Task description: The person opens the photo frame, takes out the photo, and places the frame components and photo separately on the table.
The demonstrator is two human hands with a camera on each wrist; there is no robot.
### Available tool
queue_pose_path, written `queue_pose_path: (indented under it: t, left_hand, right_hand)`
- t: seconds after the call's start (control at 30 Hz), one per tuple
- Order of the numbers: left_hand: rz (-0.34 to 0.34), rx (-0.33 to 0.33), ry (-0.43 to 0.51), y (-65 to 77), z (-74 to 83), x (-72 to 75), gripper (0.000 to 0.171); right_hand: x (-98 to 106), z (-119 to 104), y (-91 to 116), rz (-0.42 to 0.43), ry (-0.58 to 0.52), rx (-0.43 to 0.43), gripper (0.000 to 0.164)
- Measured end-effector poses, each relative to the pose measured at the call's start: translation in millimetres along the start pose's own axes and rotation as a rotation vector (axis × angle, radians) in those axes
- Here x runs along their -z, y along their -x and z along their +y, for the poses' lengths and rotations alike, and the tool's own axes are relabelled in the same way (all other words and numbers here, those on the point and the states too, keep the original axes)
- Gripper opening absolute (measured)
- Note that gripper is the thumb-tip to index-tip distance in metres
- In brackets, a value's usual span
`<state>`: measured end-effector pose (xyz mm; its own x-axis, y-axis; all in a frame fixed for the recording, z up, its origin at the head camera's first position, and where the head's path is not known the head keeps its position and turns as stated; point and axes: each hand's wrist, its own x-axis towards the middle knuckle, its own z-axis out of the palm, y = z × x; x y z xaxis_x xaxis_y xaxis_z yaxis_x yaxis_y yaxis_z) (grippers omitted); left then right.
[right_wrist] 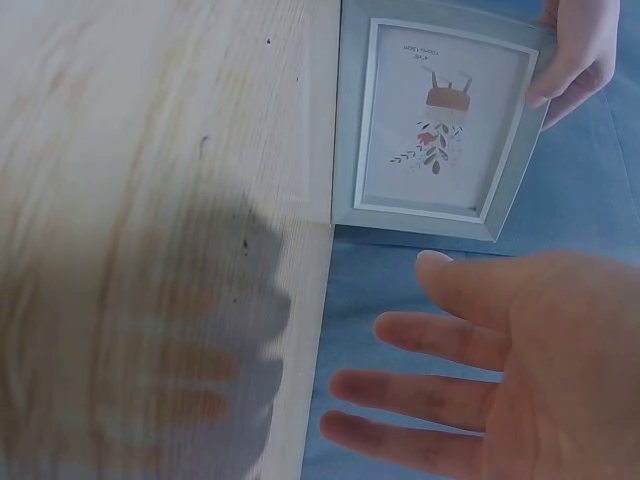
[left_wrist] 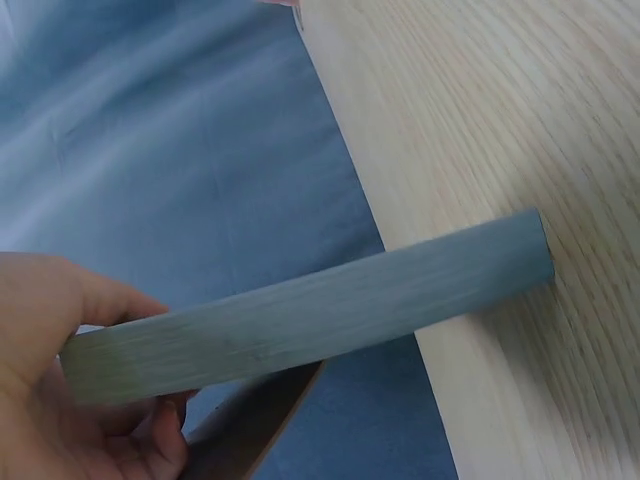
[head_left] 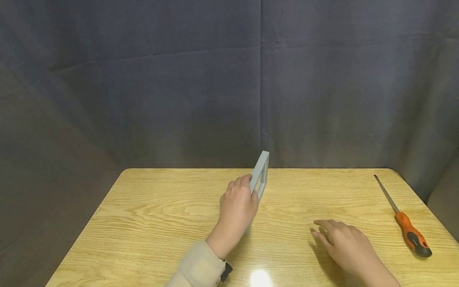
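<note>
My left hand (head_left: 237,203) grips the upper edge of a grey-blue picture frame (head_left: 259,172), which stands upright on the table, edge-on in the head view. The right wrist view shows the front of the picture frame (right_wrist: 350,130), with a white inner border and a printed picture of a stool and leafy sprigs. Seen from the left wrist, a brown flap (left_wrist: 255,425) sticks out behind it. My right hand (head_left: 349,247) is held above the table to the right of the frame, fingers apart and holding nothing.
A screwdriver (head_left: 408,229) with an orange and black handle lies at the right side of the wooden table (head_left: 154,223). Dark grey cloth (head_left: 179,87) hangs behind the table and along its sides.
</note>
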<state>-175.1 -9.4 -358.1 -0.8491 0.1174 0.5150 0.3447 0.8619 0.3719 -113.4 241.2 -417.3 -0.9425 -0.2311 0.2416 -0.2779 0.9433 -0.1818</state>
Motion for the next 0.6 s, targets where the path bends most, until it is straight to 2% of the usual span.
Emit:
queue_pose_path:
  t: [0.33, 0.6]
  left_hand:
    - [0.012, -0.023, -0.044, -0.1, 4.3, -3.7, 0.033]
    - [-0.012, -0.035, -0.004, 1.9, 12.3, -3.4, 0.032]
  right_hand:
    - [-1, 0, 0, 0.02, 0.004, 0.014, 0.033]
    - [1, 1, 0, 0.007, -0.001, -0.004, 0.034]
